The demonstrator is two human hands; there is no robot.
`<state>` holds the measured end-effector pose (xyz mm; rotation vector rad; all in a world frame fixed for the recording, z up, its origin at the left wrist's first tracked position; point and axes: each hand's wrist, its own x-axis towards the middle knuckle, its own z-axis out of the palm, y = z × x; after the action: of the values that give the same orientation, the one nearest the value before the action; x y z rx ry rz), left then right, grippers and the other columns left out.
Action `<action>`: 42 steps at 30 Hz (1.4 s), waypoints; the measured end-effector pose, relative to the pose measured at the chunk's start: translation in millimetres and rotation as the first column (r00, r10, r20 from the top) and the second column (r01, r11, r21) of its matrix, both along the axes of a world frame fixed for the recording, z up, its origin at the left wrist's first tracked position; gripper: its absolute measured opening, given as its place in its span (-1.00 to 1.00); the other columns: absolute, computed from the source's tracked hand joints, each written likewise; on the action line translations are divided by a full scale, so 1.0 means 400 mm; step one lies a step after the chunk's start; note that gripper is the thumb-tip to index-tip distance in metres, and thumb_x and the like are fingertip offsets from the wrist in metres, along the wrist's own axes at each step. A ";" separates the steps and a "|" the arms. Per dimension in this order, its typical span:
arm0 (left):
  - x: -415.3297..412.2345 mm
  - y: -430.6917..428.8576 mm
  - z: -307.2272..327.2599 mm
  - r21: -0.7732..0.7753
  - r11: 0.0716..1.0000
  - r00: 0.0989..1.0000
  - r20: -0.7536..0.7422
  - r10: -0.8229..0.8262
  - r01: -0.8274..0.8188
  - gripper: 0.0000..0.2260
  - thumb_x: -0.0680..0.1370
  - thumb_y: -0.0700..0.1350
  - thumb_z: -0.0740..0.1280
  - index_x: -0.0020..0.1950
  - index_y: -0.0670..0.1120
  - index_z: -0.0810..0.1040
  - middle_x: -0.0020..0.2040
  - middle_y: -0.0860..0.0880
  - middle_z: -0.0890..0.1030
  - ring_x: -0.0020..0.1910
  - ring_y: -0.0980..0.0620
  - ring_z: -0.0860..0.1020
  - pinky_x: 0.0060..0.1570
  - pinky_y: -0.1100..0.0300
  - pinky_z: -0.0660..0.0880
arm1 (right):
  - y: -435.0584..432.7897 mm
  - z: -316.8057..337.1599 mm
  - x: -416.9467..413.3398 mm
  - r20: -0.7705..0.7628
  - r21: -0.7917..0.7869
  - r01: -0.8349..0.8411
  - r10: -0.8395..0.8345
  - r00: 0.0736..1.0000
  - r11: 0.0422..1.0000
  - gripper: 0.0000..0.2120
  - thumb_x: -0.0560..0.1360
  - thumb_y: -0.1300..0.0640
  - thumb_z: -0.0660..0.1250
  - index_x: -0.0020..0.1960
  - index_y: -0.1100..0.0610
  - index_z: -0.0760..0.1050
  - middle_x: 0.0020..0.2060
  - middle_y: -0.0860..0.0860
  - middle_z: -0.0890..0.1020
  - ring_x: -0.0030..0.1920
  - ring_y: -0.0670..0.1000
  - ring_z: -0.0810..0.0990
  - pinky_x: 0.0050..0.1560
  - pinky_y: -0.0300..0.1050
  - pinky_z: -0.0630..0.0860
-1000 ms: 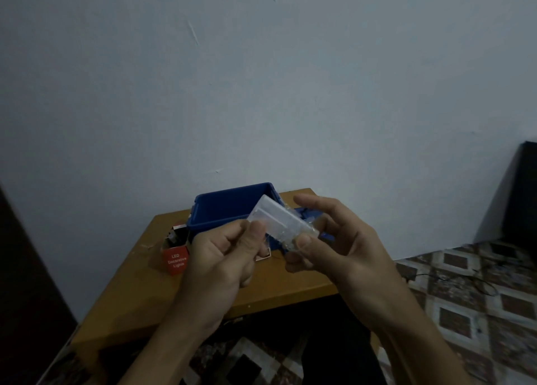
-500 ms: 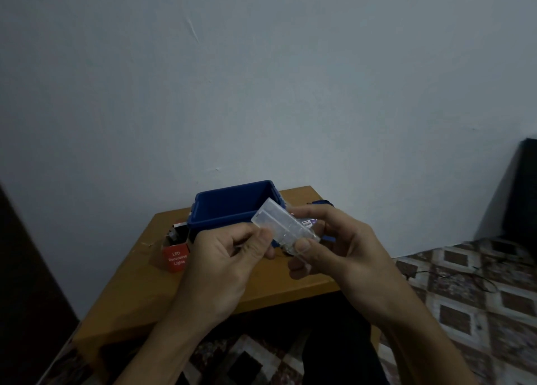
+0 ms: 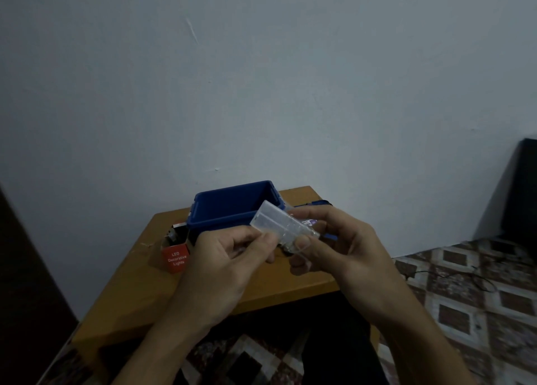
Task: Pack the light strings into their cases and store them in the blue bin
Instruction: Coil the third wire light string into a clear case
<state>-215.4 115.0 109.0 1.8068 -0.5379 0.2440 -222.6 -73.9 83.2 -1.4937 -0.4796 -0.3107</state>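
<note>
A clear plastic case (image 3: 277,222) with a light string packed inside is held tilted in the air just in front of the blue bin (image 3: 232,203). My left hand (image 3: 226,265) pinches its near left end between thumb and fingers. My right hand (image 3: 343,251) grips its right end, thumb on the lower edge. The bin stands open at the back of the small wooden table (image 3: 180,291). An orange box (image 3: 175,258) printed "LED Decorative Lights" lies left of the bin with its flap open.
A blue object (image 3: 315,203) shows partly behind my right hand on the table's far right corner. The table stands against a pale wall. A patterned floor with a thin black cable (image 3: 453,274) lies to the right, and a dark object (image 3: 520,192) stands at the far right.
Both hands have drawn slightly closer on the case. My left fingers have shifted along its near end; the case keeps its tilt in front of the bin.
</note>
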 end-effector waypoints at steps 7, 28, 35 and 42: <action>-0.014 0.008 0.014 0.026 1.000 0.986 -0.163 -0.010 0.015 -0.74 0.63 -0.27 0.22 0.11 -0.04 0.67 -0.23 -0.04 0.68 -0.51 0.15 0.37 -0.46 0.30 0.32 | -0.007 0.003 -0.002 -0.023 0.043 0.054 -0.053 0.998 0.998 -0.76 0.55 0.23 0.37 0.21 0.07 0.62 -0.07 0.25 0.61 -0.16 0.15 0.71 -0.18 -0.10 0.65; -0.062 0.020 0.102 0.470 0.881 0.976 0.211 -0.060 -0.047 -0.85 0.54 0.04 0.36 -0.19 0.07 0.65 -0.34 0.12 0.59 -0.39 0.20 0.51 -0.40 0.39 0.38 | -0.007 -0.003 0.000 -0.029 -0.076 0.114 -0.117 0.993 0.991 -0.79 0.58 0.22 0.37 0.18 0.03 0.60 -0.16 0.14 0.65 -0.22 0.09 0.69 -0.13 -0.01 0.67; 0.011 0.010 0.195 0.755 0.610 0.874 0.442 -0.201 -0.241 -0.84 0.57 0.08 0.30 -0.17 0.11 0.59 -0.28 0.17 0.59 -0.25 0.17 0.55 -0.25 0.12 0.50 | -0.001 0.013 -0.017 -0.089 -0.148 -0.009 -0.004 0.996 0.989 -0.81 0.56 0.19 0.40 0.13 -0.01 0.62 -0.10 0.18 0.64 -0.21 0.11 0.70 -0.13 -0.02 0.66; 0.089 0.018 0.229 0.709 0.697 0.975 0.061 -0.211 0.107 -0.92 0.53 -0.05 0.42 -0.14 0.02 0.69 -0.18 0.16 0.68 -0.17 0.18 0.63 -0.17 0.31 0.52 | -0.011 0.022 -0.024 -0.138 -0.080 -0.116 0.104 0.985 0.990 -0.80 0.52 0.20 0.42 0.14 0.11 0.61 -0.02 0.28 0.62 -0.21 0.15 0.69 -0.14 -0.04 0.64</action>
<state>-179.9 122.1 200.6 2.4816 -0.9836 0.0318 -232.2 -78.4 91.9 -1.5550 -0.4718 -0.1033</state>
